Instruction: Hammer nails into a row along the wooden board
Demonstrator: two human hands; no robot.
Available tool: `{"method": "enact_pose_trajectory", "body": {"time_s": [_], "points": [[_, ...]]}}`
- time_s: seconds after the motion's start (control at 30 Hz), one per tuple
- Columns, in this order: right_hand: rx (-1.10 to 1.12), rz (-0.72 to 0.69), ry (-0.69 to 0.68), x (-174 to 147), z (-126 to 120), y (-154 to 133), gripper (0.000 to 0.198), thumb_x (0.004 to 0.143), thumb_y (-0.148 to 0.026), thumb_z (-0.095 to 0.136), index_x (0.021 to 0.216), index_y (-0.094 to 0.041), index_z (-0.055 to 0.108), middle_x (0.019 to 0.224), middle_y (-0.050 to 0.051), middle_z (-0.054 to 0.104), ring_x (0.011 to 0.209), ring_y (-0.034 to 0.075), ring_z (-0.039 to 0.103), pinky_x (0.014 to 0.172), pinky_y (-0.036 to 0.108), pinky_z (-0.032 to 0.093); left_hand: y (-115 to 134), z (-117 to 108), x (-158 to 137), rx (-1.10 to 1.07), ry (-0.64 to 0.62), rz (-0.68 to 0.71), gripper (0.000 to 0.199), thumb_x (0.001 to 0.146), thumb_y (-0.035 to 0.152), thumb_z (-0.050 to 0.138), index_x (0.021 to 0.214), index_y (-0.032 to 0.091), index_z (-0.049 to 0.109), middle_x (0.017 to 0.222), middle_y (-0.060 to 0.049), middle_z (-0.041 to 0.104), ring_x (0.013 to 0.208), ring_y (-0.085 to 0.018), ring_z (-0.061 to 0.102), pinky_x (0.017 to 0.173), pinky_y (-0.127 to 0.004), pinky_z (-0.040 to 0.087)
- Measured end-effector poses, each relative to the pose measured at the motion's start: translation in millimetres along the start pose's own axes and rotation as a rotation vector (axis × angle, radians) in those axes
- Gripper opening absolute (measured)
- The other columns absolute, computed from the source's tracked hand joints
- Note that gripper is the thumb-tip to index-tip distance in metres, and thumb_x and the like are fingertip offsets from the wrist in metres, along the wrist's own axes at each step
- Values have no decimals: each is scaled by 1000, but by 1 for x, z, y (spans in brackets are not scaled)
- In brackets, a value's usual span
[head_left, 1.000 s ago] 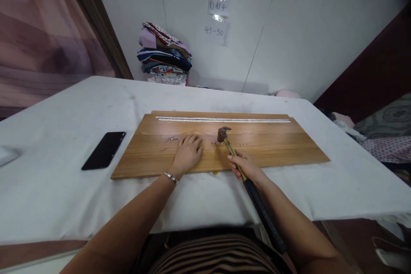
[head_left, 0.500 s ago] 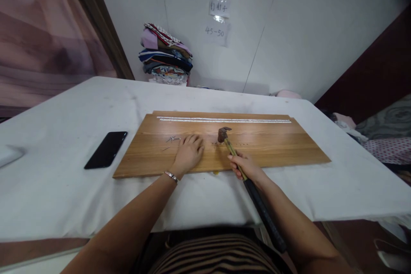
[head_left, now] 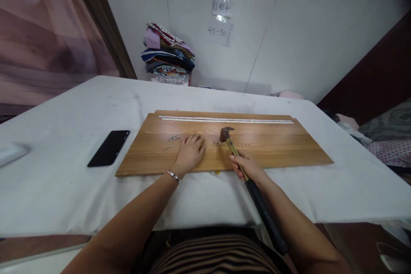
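Right side: your right hand (head_left: 245,167) was closed round the handle of the hammer (head_left: 257,198), whose head stood over the wooden board (head_left: 282,137) beside a row of small dark dots (head_left: 243,144); contact could not be told. Your left hand (head_left: 190,152) lay palm down, fingers loosely extended, on the board, beside loose nails (head_left: 174,138).

Right grip (head_left: 248,167) holds hammer (head_left: 257,200) over wooden board (head_left: 218,158).
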State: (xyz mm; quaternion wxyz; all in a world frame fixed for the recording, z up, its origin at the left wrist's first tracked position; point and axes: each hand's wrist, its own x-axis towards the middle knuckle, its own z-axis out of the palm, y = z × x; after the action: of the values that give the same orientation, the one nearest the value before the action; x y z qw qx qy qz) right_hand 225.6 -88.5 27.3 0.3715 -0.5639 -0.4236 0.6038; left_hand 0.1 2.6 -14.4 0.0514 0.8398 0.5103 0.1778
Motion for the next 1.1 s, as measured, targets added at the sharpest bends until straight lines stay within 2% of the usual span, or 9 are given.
{"method": "enact_pose_trajectory", "body": {"time_s": [0.27,0.47,0.7,0.93,1.1], "points": [[31,19,15,1,1,3,44,65,-56,73,75,-26,43,48,-12,45,31,6,35,30,21,27,-1,2,0,-5,17,2,32,100,27,50,124,22,71,143,-12,66,139,-30,54,118,-51,38],[33,4,11,0,-1,3,42,69,-57,72,78,-26,45,47,-12,45,30,7,35,30,21,26,-2,3,0,-7,24,13,32,101,27,49,123,22,71,142,-12,66,138,-30,54,118,-50,38],[49,16,13,0,1,5,48,65,-59,76,78,-26,44,50,-13,46,31,6,36,30,20,27,-1,2,0,-8,15,-1,32,100,28,50,124,22,71,143,-13,66,139,-30,54,118,-51,38],[7,15,9,-1,-3,3,44,69,-59,72,75,-27,42,46,-12,44,30,7,36,30,21,27,0,0,0,-10,-3,-10,33,101,28,49,126,21,70,144,-13,65,140,-30,53,119,-50,37],[23,21,15,-3,-2,0,44,67,-58,73,77,-27,43,47,-12,45,30,7,35,30,21,26,0,0,0,-22,-1,-5,33,100,28,51,125,22,70,143,-12,66,140,-30,53,120,-51,37]]}}
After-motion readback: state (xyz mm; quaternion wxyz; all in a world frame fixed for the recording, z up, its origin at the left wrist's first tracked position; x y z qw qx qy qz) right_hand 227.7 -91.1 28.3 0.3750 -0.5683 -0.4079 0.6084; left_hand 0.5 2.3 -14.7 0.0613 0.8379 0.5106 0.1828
